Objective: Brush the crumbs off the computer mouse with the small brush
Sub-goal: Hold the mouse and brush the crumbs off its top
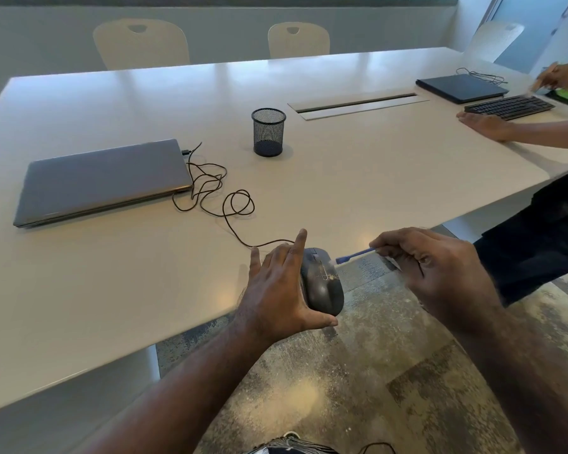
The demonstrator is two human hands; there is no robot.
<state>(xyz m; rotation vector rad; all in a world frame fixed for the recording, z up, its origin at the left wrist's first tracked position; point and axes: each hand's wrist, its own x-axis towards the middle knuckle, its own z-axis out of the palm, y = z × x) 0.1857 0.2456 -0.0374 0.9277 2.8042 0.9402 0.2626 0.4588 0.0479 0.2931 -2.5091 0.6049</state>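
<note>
A dark grey computer mouse (323, 283) with pale crumbs on its back is held at the near edge of the white table (112, 290), partly out over the floor. My left hand (279, 290) grips it from the left side, thumb under its rear, forefinger raised. My right hand (430, 270) pinches a small blue brush (354, 255) by its handle. The brush tip points left and sits just beside the mouse's front right, close to touching. The mouse's black cable (223, 204) trails in loops across the table.
A closed grey laptop (102, 181) lies at the left, the cable plugged into it. A black mesh pen cup (268, 132) stands mid-table. Far right, another person's hands (486, 124) rest by a black keyboard (509, 106) and a dark laptop (461, 88). Chairs line the far side.
</note>
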